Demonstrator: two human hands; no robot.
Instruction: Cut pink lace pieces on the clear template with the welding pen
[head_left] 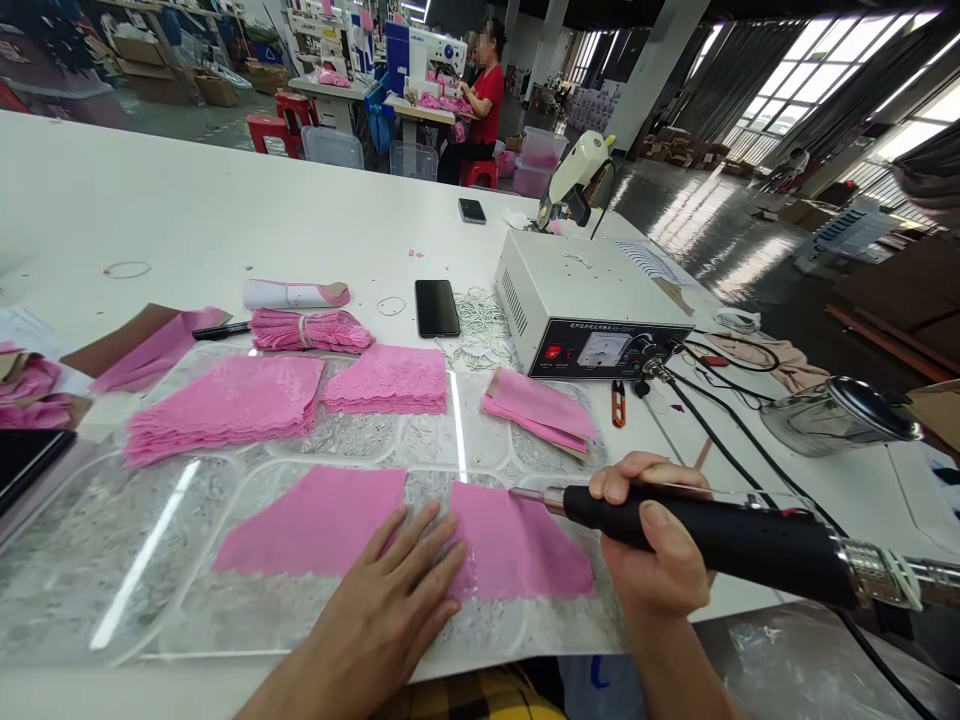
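Note:
My left hand (pixel 390 600) lies flat with fingers spread, across the inner edges of two pink fabric pieces. One pink piece (pixel 307 525) is on the left; the other pink piece (pixel 517 550) is on the right. Wrapped round a black handheld ultrasonic cutter (pixel 697 530), my right hand (pixel 660 550) is closed. The cutter's metal tip points left, over the top edge of the right piece; whether it touches cannot be told. Beneath the fabric is a clear-topped, grey mottled work sheet (pixel 300 625). Behind the pieces sit a large stack of pink lace panels (pixel 225 405) and a smaller stack (pixel 390 380).
A white generator box (pixel 592 300) with a dial stands at the back right, cables running to the cutter. Orange snips (pixel 618 404), a phone (pixel 437 308), tangled thread (pixel 481 325), folded pink fabric (pixel 538 408) and a glass jar (pixel 832 415) lie around. A person (pixel 484 100) sews beyond the table.

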